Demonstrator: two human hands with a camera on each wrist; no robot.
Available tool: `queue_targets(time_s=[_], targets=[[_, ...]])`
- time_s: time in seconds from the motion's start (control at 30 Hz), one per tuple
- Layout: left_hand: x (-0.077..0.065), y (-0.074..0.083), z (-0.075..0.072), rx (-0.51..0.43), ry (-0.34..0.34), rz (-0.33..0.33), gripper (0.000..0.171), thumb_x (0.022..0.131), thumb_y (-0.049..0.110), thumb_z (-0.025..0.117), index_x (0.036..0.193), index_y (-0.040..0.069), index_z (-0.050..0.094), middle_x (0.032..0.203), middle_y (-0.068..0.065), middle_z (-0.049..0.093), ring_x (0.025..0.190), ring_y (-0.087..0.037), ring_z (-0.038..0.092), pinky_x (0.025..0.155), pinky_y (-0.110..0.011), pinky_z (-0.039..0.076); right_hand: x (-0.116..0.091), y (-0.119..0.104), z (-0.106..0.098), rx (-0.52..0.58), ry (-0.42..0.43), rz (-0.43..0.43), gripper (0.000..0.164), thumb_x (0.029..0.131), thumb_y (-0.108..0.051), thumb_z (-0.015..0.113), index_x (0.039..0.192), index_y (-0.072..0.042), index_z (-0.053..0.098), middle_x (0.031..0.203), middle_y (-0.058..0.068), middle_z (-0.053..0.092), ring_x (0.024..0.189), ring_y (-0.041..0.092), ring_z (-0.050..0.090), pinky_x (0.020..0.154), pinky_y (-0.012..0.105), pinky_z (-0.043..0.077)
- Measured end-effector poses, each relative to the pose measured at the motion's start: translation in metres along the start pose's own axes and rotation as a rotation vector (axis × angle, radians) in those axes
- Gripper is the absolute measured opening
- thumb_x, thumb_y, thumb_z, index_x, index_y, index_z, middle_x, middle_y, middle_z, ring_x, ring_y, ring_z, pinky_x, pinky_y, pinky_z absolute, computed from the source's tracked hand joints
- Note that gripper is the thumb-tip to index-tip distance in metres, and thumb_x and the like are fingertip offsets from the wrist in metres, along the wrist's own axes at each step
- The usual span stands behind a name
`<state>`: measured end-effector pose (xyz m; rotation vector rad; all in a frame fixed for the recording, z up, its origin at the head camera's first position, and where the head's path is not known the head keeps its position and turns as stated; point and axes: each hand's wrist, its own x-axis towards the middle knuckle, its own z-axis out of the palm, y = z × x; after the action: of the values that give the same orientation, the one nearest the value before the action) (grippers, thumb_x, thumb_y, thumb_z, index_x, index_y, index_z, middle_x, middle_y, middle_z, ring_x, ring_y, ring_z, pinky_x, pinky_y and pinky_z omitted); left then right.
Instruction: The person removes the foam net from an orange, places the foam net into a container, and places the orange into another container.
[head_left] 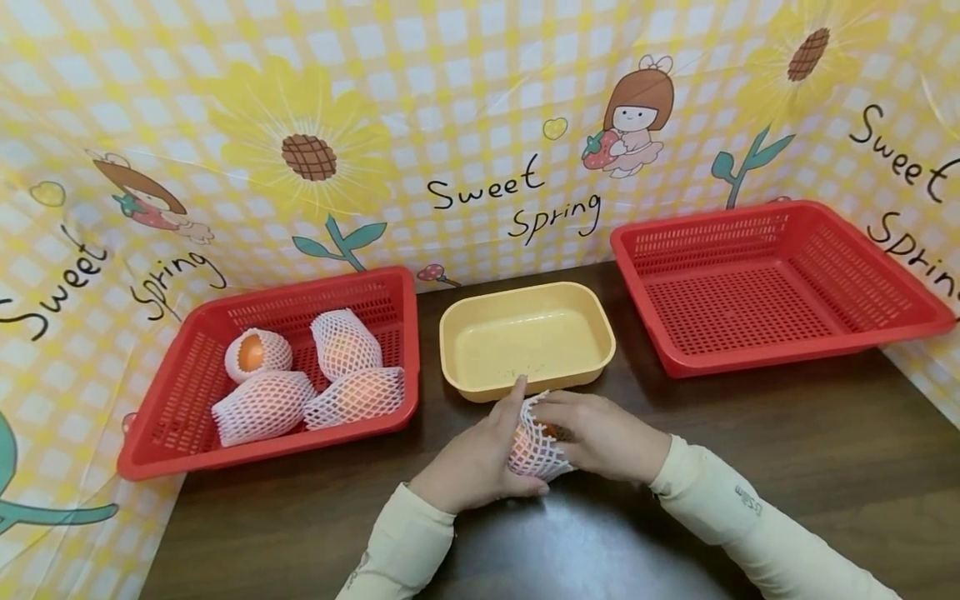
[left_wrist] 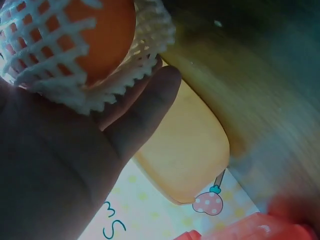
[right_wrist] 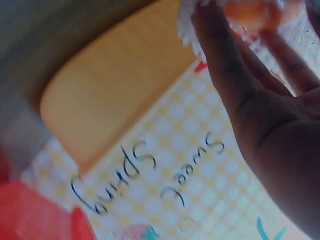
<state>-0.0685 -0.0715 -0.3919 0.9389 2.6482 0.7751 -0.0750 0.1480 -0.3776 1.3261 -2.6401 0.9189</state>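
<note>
An orange fruit (left_wrist: pixel 111 40) in a white foam net sleeve (head_left: pixel 542 454) is held between both hands above the table, just in front of the yellow tub. My left hand (head_left: pixel 480 454) grips it from the left, thumb and fingers spread around the net. From the right, the fingers of my right hand (head_left: pixel 607 437) hold the net's open edge, and orange skin shows through the opening. In the right wrist view, the orange fruit (right_wrist: pixel 252 16) is partly cut off at the top, beside the right fingers.
A yellow tub (head_left: pixel 525 333) with small dark specks inside stands behind the hands. At left, a red basket (head_left: pixel 161 417) contains several netted fruits (head_left: pixel 266 404). Another red basket (head_left: pixel 795 354) stands at right, its slotted floor showing. A printed yellow checked cloth (head_left: pixel 480 108) hangs behind.
</note>
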Motion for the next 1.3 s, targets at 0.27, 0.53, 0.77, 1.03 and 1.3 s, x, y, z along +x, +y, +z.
queue_targets(time_s=[0.27,0.53,0.77,1.03,1.3], targets=[[-0.004,-0.003,-0.003,-0.145,-0.088,-0.051,0.138,0.075,0.016,0.090,0.160,0.023,-0.019,0.164,-0.016,0.016,0.129,-0.025,0.047,0.104,-0.036,0.043,0.002,0.005,0.027,0.215,-0.103,0.149,0.079,0.081,-0.014,0.082,0.149,-0.005,0.041,0.138,0.009,0.051,0.122,0.018,0.051,0.104,0.038,0.043],[-0.006,0.008,-0.019,-0.053,0.001,0.044,0.109,0.085,0.001,0.078,0.164,0.015,0.004,0.147,-0.020,0.046,0.124,-0.026,0.052,0.104,-0.043,0.043,0.002,0.008,0.010,0.270,0.008,0.226,0.081,0.075,-0.030,0.090,0.137,-0.009,0.043,0.115,0.001,0.059,0.101,0.013,0.059,0.088,0.034,0.050],[-0.014,0.022,-0.044,0.031,0.271,0.061,0.072,0.087,0.002,0.077,0.151,0.009,0.046,0.122,-0.012,0.069,0.104,-0.023,0.068,0.090,-0.043,0.053,0.000,0.000,-0.011,0.285,0.177,0.257,0.080,0.067,-0.018,0.090,0.132,-0.010,0.044,0.109,0.002,0.060,0.094,0.015,0.059,0.082,0.035,0.050],[-0.018,0.027,-0.062,0.035,0.345,-0.057,0.037,0.088,0.009,0.079,0.121,0.016,0.064,0.102,0.001,0.070,0.084,-0.014,0.063,0.077,-0.038,0.054,0.000,0.000,-0.024,0.268,0.282,0.252,0.084,0.060,-0.008,0.083,0.134,-0.008,0.044,0.114,0.007,0.061,0.096,0.019,0.058,0.083,0.039,0.049],[-0.020,0.025,-0.078,0.072,0.567,-0.115,0.014,0.090,0.015,0.077,0.102,0.011,0.073,0.104,-0.004,0.065,0.087,-0.020,0.058,0.072,-0.041,0.048,-0.002,0.005,-0.035,0.239,0.329,0.260,0.077,0.067,-0.021,0.088,0.131,-0.012,0.046,0.109,0.007,0.062,0.093,0.019,0.060,0.081,0.041,0.051]])
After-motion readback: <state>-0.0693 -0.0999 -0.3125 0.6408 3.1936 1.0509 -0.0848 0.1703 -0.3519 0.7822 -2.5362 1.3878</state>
